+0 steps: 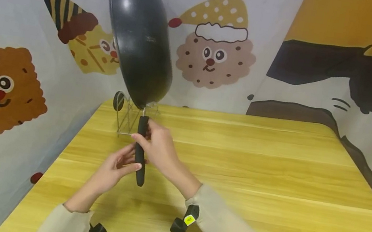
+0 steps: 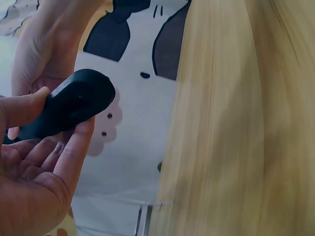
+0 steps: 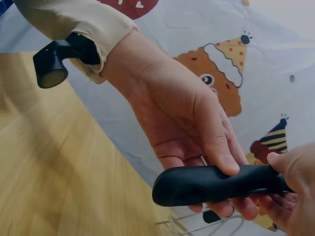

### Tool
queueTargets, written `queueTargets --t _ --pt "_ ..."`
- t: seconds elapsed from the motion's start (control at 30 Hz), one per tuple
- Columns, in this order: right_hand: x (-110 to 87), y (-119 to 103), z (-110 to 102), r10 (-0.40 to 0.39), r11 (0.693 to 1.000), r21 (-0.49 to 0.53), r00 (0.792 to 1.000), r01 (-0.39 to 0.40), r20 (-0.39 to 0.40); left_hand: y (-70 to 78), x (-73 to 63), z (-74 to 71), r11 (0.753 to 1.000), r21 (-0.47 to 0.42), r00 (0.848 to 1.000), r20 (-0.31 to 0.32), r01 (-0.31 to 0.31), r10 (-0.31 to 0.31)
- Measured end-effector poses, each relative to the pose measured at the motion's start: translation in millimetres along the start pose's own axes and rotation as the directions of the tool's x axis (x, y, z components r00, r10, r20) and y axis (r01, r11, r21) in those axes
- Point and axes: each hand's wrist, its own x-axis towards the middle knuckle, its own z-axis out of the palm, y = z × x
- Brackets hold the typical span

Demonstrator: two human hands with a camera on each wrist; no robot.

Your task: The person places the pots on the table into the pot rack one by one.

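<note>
A dark frying pan (image 1: 139, 41) is held up over the table's far left, its underside toward the head camera and its black handle (image 1: 141, 149) pointing down. High on the handle, near the pan body, my right hand (image 1: 161, 146) grips it with the thumb across the front. Lower down, my left hand (image 1: 114, 171) holds the handle between thumb and fingers, close to its end. In the right wrist view the left hand (image 3: 187, 113) has its thumb on top of the handle and fingertips beneath. The pan's inside is turned away.
Behind the handle, a wire rack (image 1: 125, 119) with a dark round piece stands on the wooden table (image 1: 253, 174) at its far left. A cloth printed with cartoon figures (image 1: 216, 56) hangs right behind the table.
</note>
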Motion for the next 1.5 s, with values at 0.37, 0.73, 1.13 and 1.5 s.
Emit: queueTargets --t 0.37,0.73,1.13,1.5 --pt "11.5 1 31 -0.024 0.998 -0.063 0.999 0.026 0.026 -14.1 -13.1 -19.7 1.0 0.014 0.999 -0.035 0.004 -0.004" --pt "10.9 14 49 -0.004 0.998 -0.069 0.997 0.009 0.072 -36.8 -20.9 -23.7 0.998 -0.048 0.999 -0.023 0.039 -0.04" --pt "10.5 22 60 0.036 0.999 -0.018 0.997 -0.035 0.065 -42.5 -20.6 -23.6 0.993 0.0 0.992 -0.038 0.119 -0.119" --pt "8.5 33 68 0.078 0.997 -0.012 0.994 -0.077 0.071 -51.6 -18.1 -19.4 0.981 0.002 0.98 -0.048 0.193 -0.193"
